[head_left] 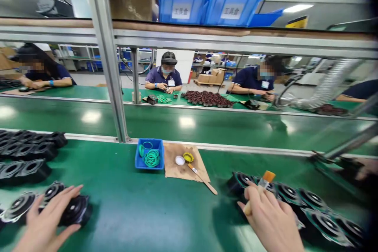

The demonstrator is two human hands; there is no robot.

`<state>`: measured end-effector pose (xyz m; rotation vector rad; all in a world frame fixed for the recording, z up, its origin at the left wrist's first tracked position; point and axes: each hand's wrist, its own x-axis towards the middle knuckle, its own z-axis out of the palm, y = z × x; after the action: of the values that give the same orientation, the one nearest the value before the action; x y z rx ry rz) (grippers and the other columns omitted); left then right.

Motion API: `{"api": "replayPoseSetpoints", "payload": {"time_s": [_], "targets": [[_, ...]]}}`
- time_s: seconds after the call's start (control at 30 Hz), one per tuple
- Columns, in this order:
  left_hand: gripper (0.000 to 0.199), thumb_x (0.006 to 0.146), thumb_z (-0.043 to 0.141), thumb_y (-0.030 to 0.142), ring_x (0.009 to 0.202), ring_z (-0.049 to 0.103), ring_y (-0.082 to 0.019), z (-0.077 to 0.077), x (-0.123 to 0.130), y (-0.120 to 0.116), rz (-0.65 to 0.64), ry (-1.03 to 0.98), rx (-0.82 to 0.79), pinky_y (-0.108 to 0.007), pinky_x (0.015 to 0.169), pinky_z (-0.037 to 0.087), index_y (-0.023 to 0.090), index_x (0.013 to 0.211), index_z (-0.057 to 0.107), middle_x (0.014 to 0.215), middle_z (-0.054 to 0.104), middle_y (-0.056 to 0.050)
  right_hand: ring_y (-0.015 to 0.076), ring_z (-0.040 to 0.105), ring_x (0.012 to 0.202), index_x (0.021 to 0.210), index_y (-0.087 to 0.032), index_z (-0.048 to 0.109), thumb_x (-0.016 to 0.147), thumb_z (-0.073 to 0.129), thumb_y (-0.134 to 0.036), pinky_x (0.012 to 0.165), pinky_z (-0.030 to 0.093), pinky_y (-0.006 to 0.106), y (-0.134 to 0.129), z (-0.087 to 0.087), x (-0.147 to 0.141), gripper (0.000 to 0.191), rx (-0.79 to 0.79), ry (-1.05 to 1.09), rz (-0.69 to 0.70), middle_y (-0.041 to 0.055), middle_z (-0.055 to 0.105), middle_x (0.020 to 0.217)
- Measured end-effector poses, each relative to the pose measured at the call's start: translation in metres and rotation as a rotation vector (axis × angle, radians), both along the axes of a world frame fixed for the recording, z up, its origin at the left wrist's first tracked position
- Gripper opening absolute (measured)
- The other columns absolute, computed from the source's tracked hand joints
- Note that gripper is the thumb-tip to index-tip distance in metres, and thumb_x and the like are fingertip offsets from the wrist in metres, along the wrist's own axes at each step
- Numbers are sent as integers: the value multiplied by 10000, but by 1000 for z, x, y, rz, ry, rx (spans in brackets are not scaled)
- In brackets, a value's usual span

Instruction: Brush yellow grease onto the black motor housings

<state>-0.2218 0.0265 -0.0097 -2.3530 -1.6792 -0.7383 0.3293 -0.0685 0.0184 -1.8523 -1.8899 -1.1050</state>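
My left hand is spread over the end of a row of black round-faced parts that look like speaker units. Its thumb and fingers lie on either side of the end unit; whether they press on it I cannot tell. In my right hand is a small paintbrush, bristles pointing up and away. That hand is beside the near left end of another group of black units, several with green rings on their faces. It hides part of the unit nearest to it.
A blue bin holds green rings. Next to it, brown cardboard bears a yellow-filled cap, a white cap and a second brush. More black housings stand left. A metal post rises ahead; co-workers sit beyond.
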Motion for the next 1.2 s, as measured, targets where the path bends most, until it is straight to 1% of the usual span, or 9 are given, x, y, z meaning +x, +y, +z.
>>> {"api": "replayPoseSetpoints", "payload": {"time_s": [0.1, 0.2, 0.37, 0.5, 0.63, 0.8, 1.0, 1.07, 1.2], "targets": [[621, 729, 684, 271, 1152, 670, -307, -11, 35, -13, -111, -124, -65, -549, 1161, 319, 297, 1323, 508, 1258, 714, -71, 232, 602, 670, 931, -205, 510, 1031, 385, -359, 615, 394, 339, 35, 11, -34, 222, 31, 206, 249, 43, 617, 742], [736, 687, 804, 286, 1144, 677, -287, -20, 77, -25, -199, -293, -123, -379, 1006, 534, 317, 1361, 510, 1257, 705, -61, 183, 579, 648, 855, -216, 502, 1030, 408, -254, 602, 412, 295, 85, 22, -91, 203, -165, 360, 498, 12, 616, 719], [803, 760, 800, 414, 1195, 655, -305, -32, 121, -44, -392, -619, -276, -383, 993, 553, 317, 1458, 415, 1322, 637, -116, 156, 587, 671, 773, -187, 549, 925, 580, -78, 640, 429, 275, 169, 17, -172, 189, -361, 313, 562, -2, 643, 716], [769, 852, 682, 459, 1236, 618, -322, -44, 127, -54, -370, -966, -343, -450, 1025, 530, 244, 1501, 329, 1340, 600, -177, 143, 583, 644, 799, -151, 598, 961, 603, -193, 698, 473, 303, 198, 6, -189, 167, -436, 329, 547, -29, 609, 699], [755, 794, 748, 318, 1139, 666, -272, -51, 125, -56, -338, -993, -416, -404, 1000, 546, 251, 1460, 399, 1249, 657, -123, 150, 547, 601, 740, -172, 549, 942, 532, -107, 698, 436, 310, 194, 12, -180, 213, -432, 425, 583, -17, 585, 637], [794, 730, 770, 181, 1108, 677, -255, -54, 130, -58, -291, -991, -419, -365, 978, 555, 261, 1442, 427, 1253, 668, -92, 169, 586, 691, 728, -230, 394, 946, 451, -131, 700, 436, 290, 147, 38, -178, 246, -370, 625, 643, 31, 661, 752], [849, 697, 830, 211, 1130, 675, -272, -46, 135, -60, -308, -1030, -444, -393, 994, 551, 242, 1435, 413, 1269, 675, -119, 143, 611, 618, 708, -249, 319, 873, 545, -207, 573, 452, 234, 92, 37, -205, 283, -865, 1104, 851, -1, 688, 728], [792, 723, 828, 257, 1121, 685, -269, -39, 135, -61, -314, -1001, -408, -381, 978, 563, 255, 1416, 443, 1267, 685, -115, 150, 598, 610, 708, -247, 335, 867, 538, -191, 569, 431, 246, 88, 30, -212, 264, -937, 1056, 814, 1, 686, 722], [644, 787, 782, 433, 1155, 674, -289, -24, 132, -62, -347, -822, -294, -391, 979, 568, 270, 1359, 534, 1298, 673, -118, 188, 639, 758, 742, -241, 386, 905, 545, -204, 672, 468, 292, 86, 24, -211, 231, -814, 935, 809, 23, 700, 841]]}}
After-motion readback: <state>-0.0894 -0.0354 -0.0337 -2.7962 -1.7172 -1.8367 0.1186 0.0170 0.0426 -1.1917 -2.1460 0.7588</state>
